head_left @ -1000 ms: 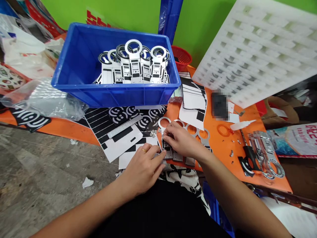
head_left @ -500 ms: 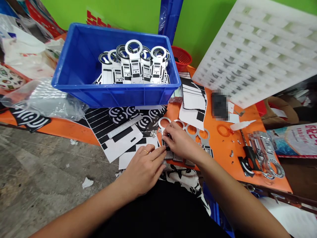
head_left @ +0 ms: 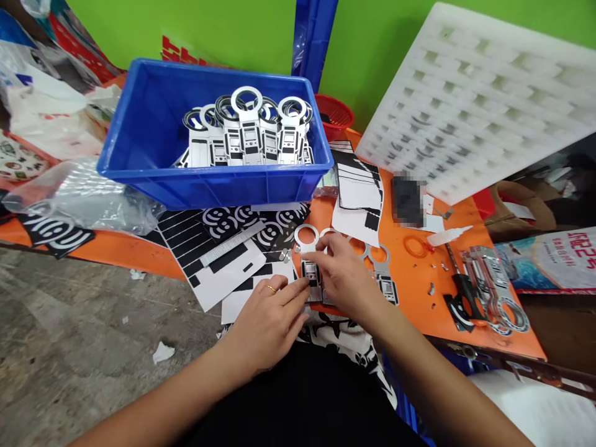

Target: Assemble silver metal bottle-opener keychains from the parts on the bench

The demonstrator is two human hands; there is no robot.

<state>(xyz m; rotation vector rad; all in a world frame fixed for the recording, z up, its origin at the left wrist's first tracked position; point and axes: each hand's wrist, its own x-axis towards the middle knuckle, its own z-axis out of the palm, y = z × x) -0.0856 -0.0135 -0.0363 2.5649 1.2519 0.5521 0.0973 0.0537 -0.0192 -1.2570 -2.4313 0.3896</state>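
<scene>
A silver metal part with a ring at one end and a black-framed panel (head_left: 310,269) lies flat at the table's front edge. My left hand (head_left: 267,323), a gold ring on one finger, has its fingers stretched out, the tips resting at the part's lower left edge. Over the part's right side, my right hand (head_left: 349,276) has thumb and index finger bent together near its neck; whatever is between them is too small to make out. Similar ring-ended parts (head_left: 386,285) lie alongside, partly hidden by my right hand. A few small silver pieces (head_left: 285,254) sit to the left.
A blue bin (head_left: 209,186) holding several ring-ended parts stands behind. Sticker sheets (head_left: 228,273) with a steel ruler (head_left: 233,243) lie left. To the right are a white perforated board (head_left: 470,112), a white nozzle bottle (head_left: 449,236), a black-handled tool (head_left: 468,298) and stacked metal parts (head_left: 493,282).
My right hand has shifted slightly right and lifted off the panel, so the part's black-framed face shows more. The left hand stays nearly in place. The whole view has shifted slightly.
</scene>
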